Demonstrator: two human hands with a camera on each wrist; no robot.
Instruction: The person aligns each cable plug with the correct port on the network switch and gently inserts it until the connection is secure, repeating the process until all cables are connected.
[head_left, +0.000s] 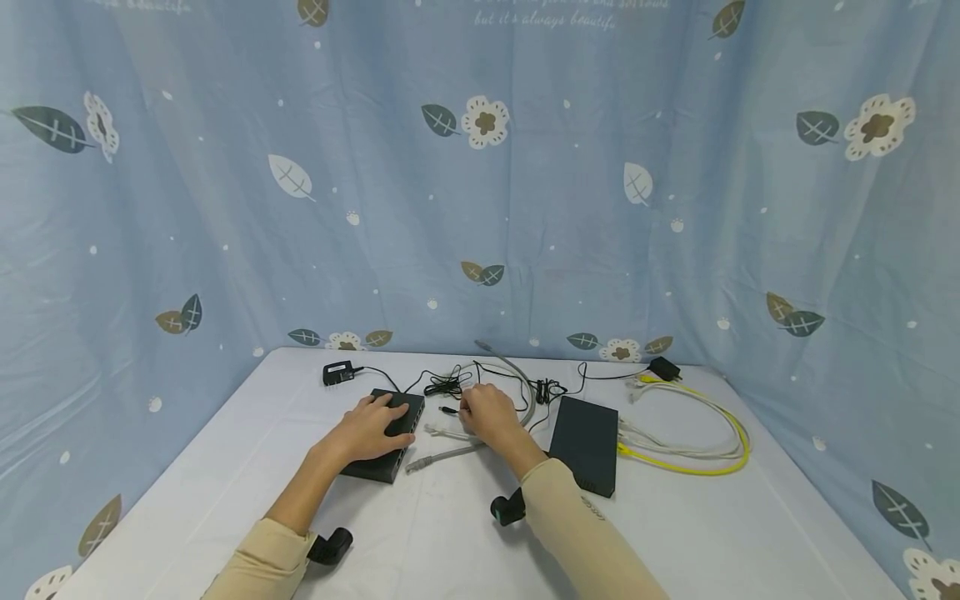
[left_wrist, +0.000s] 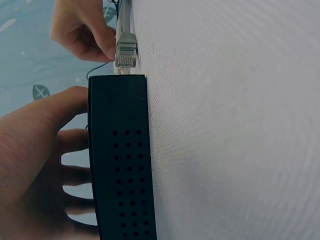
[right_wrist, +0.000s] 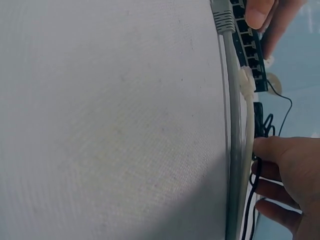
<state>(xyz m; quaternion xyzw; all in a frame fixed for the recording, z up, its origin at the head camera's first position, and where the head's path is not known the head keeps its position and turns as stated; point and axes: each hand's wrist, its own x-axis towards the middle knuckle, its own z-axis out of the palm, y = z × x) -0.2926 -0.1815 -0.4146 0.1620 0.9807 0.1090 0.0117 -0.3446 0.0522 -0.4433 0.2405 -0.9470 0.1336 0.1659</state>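
Observation:
A black network switch [head_left: 378,467] lies at the left of the table, its row of ports [right_wrist: 253,59] facing right. My left hand [head_left: 369,430] rests on top of it with fingers spread, the thumb near the port edge. To the right of the switch, my right hand [head_left: 491,414] pinches a thin black power cord [right_wrist: 248,205]; its small barrel plug [head_left: 448,410] sticks out leftward from the fingers. Two network cables pass under that hand: a thick grey one with a clear connector [left_wrist: 126,52] and a paler one [right_wrist: 247,82], both ending close to the switch.
A second black box [head_left: 585,442] lies right of centre. Yellow [head_left: 738,433] and white cables loop beside it. Black power adapters stand at the back left [head_left: 339,372] and back right [head_left: 664,368]. Bundled black cord [head_left: 447,384] lies at the back. A patterned blue curtain [head_left: 480,208] hangs behind.

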